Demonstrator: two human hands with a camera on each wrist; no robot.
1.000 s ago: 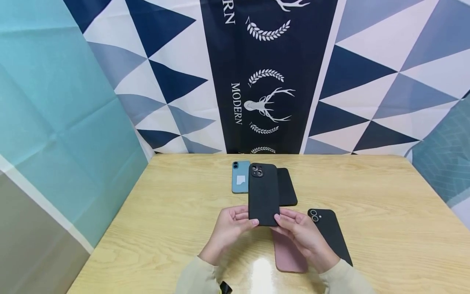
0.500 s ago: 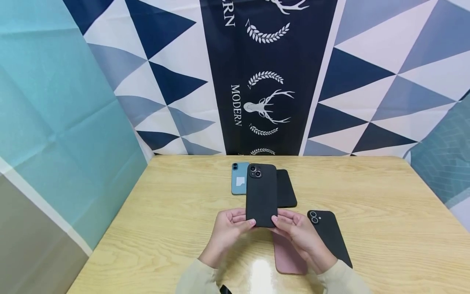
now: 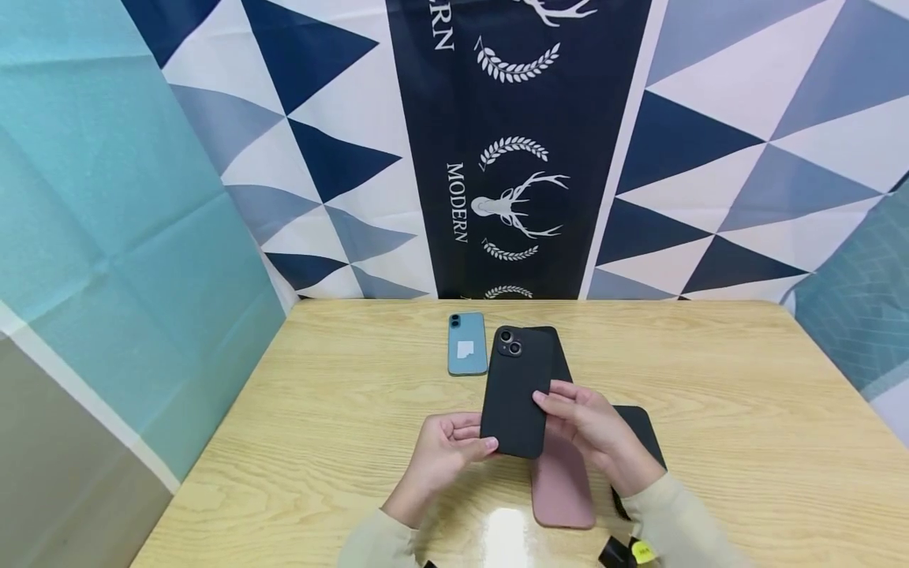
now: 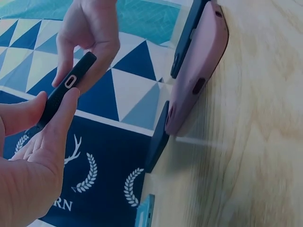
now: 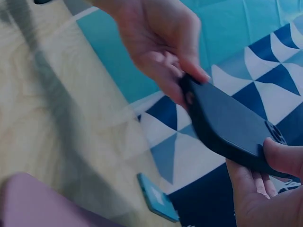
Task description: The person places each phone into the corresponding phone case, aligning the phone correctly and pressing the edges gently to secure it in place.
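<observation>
A phone in a black case [image 3: 517, 398] is held above the table, camera side up and tilted slightly to the right. My left hand [image 3: 442, 457] pinches its lower left corner, thumb on the back. The right hand [image 3: 600, 430] grips its right edge around mid-length, thumb on the back. A charging port [image 4: 71, 81] shows on the phone's bottom edge in the left wrist view. Below it lies a pink phone or case [image 3: 562, 493], partly covered. Behind the held phone is another dark one [image 3: 563, 361], mostly hidden.
A light blue phone [image 3: 466, 339] with a white sticker lies at the back of the wooden table [image 3: 341, 394]. To the right, another black phone or case [image 3: 641, 426] is partly hidden by the right hand. A patterned cloth [image 3: 355, 118] hangs behind the table.
The right hand has moved from the phone's lower right corner up along its right edge. The phone has turned slightly clockwise and shifted right, uncovering the light blue phone's edge.
</observation>
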